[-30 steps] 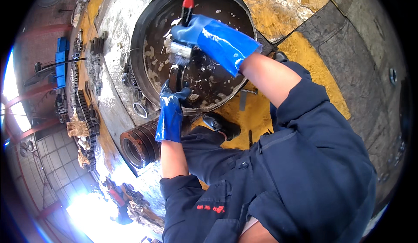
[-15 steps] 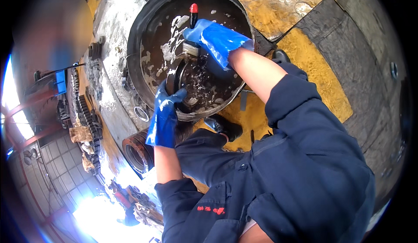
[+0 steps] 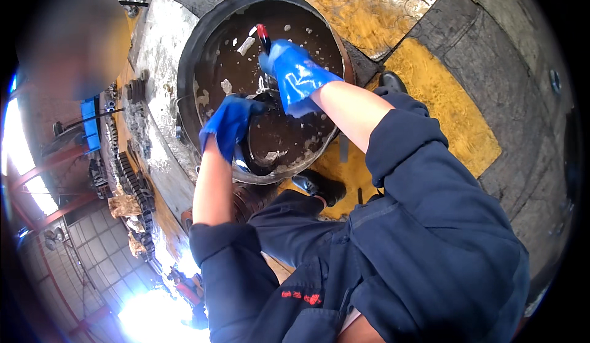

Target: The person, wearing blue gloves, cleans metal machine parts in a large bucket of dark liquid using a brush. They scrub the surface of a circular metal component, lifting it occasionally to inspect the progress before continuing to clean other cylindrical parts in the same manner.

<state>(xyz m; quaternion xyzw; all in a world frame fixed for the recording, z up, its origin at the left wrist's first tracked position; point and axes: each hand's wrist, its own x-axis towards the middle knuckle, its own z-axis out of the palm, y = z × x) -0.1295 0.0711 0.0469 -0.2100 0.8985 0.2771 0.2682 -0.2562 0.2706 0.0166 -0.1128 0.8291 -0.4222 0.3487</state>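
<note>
A large round dark tub (image 3: pixel 188 76) holds murky brown liquid with pale foam patches. My right hand (image 3: pixel 296 77), in a blue rubber glove, is wrapped round a brush (image 3: pixel 263 35) with a black handle and a red end. The brush's bristles point down at the ring and are mostly hidden by the glove. My left hand (image 3: pixel 228 123), also gloved in blue, grips the upper left part of a wide black ring (image 3: pixel 248 157). That ring stands tilted in the tub, partly in the liquid.
Dark rings (image 3: pixel 243 200) lie stacked beside the tub, near my boot (image 3: pixel 322 187). Yellow boards (image 3: pixel 442 97) and grey mats (image 3: pixel 510 85) cover the floor on the right. Rows of metal parts (image 3: pixel 140 180) and a blue box (image 3: pixel 90 125) are at left, with bright glare below.
My left hand has moved up along the ring's edge, its forearm swinging left. The brush handle now leans further left, and my right hand has come down slightly. Less foam floats on the liquid.
</note>
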